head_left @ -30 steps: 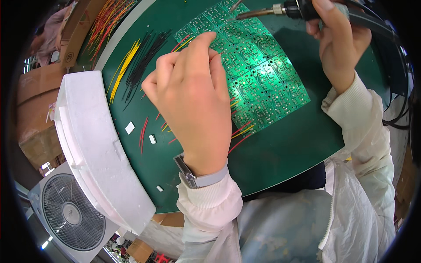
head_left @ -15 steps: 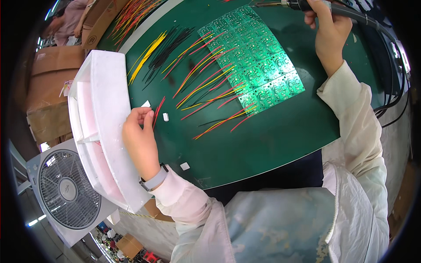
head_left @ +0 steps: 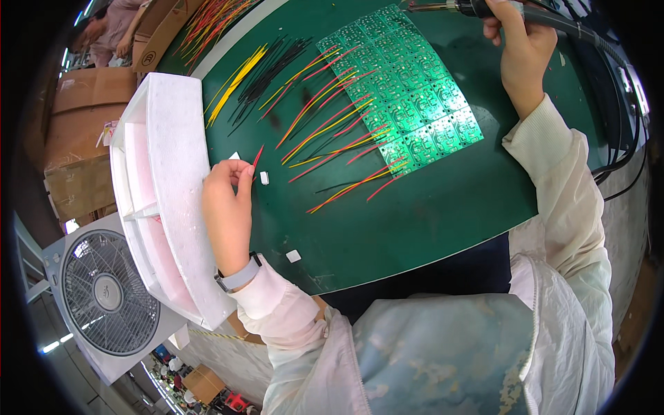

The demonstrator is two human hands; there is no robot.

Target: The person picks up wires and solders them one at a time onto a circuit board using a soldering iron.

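Note:
My left hand [head_left: 229,207] pinches a red wire [head_left: 259,158] beside the white foam box [head_left: 176,173]. A small white piece [head_left: 264,178] lies just right of those fingertips. At the top right, my right hand [head_left: 522,59] is wrapped round a soldering iron [head_left: 476,7], its tip near the far edge of the board. The green circuit board panel [head_left: 415,97] lies on the mat, with red, yellow and black wires [head_left: 332,131] along its left edge. Bundles of yellow wires [head_left: 235,83] and black wires [head_left: 270,76] lie farther left.
A grey fan [head_left: 107,294] stands left of the foam box, with cardboard boxes [head_left: 90,124] behind it. The iron's cable [head_left: 595,41] runs down the right side. More loose wires [head_left: 211,28] lie at the far left. Another person [head_left: 111,31] is in the background.
My left fingers have closed on the red wire and moved slightly right, with the wire's end raised. My right hand with the soldering iron has hardly moved.

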